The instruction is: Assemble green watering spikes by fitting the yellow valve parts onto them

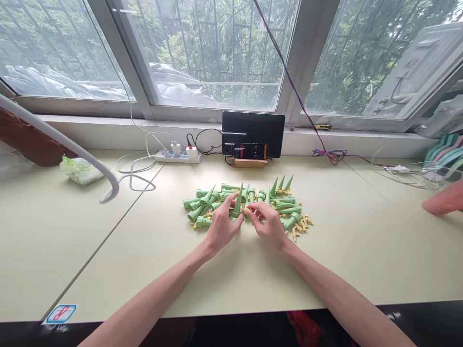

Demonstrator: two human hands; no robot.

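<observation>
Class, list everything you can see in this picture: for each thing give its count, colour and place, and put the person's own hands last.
green cones: a pile, too many to count, mid-table
small yellow parts: many, among and right of the pile
green cone: one, upright, in the left hand's fingers
tablet: one, black, leaning at the sill
phone: one, black, before the tablet
power strip: one, white, left of the tablet
table: one, pale green
left hand: one, on the cone
right hand: one, touching a yellow part
</observation>
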